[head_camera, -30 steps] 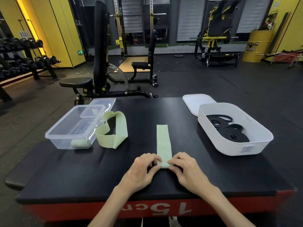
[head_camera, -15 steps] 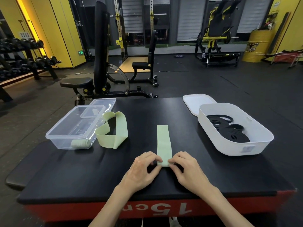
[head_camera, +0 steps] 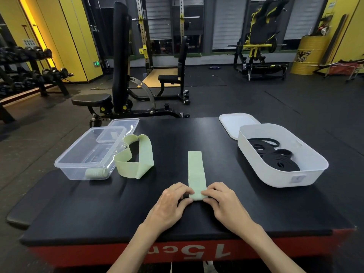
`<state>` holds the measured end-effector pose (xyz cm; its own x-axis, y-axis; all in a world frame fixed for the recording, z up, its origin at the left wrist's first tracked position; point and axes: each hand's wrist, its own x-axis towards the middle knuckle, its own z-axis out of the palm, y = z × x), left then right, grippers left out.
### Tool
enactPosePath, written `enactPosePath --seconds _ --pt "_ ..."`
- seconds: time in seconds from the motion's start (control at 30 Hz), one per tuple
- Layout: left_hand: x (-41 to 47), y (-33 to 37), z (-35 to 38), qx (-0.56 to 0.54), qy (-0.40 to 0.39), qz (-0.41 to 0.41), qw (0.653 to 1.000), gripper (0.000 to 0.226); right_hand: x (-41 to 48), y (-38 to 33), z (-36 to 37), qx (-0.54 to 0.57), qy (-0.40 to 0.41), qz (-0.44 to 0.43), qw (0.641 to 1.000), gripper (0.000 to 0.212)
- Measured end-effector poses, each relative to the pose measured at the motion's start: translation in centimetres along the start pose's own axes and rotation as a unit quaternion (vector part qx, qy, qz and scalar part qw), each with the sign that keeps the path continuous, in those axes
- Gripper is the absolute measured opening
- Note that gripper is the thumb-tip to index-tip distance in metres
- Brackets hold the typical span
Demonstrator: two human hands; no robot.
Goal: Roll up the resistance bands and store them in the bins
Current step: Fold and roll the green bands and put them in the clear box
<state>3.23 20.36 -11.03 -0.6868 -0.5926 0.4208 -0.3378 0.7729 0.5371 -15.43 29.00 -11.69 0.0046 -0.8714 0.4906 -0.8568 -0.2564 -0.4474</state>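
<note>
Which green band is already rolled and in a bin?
The small roll in the near corner of the clear bin. The loose loop sits beside that bin; the flat strip lies mid-table, left hand and right hand pinching its near end.

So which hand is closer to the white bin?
The right. The right hand pinches the flat green resistance band at its near end, on the side toward the white bin; the left hand pinches it on the opposite side, farther away.
</note>
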Motion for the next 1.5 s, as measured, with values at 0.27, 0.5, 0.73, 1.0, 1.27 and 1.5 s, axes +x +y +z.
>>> enactPosePath --seconds 0.27,0.5,0.73,1.0,1.27,1.5 --pt "-0.29 0.04 -0.09 0.005 -0.007 0.018 1.000 0.013 -0.40 -0.13 -0.30 0.007 -0.015 -0.003 1.000 0.017" --pt "-0.11 0.43 -0.40 -0.011 0.002 0.030 0.999 0.007 -0.28 -0.42 -0.34 0.019 -0.015 0.014 1.000 0.023" --pt "-0.02 0.58 -0.26 -0.015 0.008 0.030 0.999 0.005 -0.25 -0.49 -0.50 0.033 0.009 0.015 0.999 0.012" --pt "-0.08 0.17 0.03 -0.005 0.001 0.019 1.000 0.012 -0.14 -0.24 -0.26 0.030 -0.002 0.029 0.999 0.022" --pt "0.06 0.06 -0.04 -0.006 0.001 0.004 1.000 0.012 -0.02 -0.10 -0.06 0.021 -0.004 0.029 0.999 0.021" --pt "-0.12 -0.03 -0.06 -0.012 -0.007 0.001 1.000 0.014 -0.24 -0.29 -0.43 0.038 -0.015 0.029 0.999 0.021"
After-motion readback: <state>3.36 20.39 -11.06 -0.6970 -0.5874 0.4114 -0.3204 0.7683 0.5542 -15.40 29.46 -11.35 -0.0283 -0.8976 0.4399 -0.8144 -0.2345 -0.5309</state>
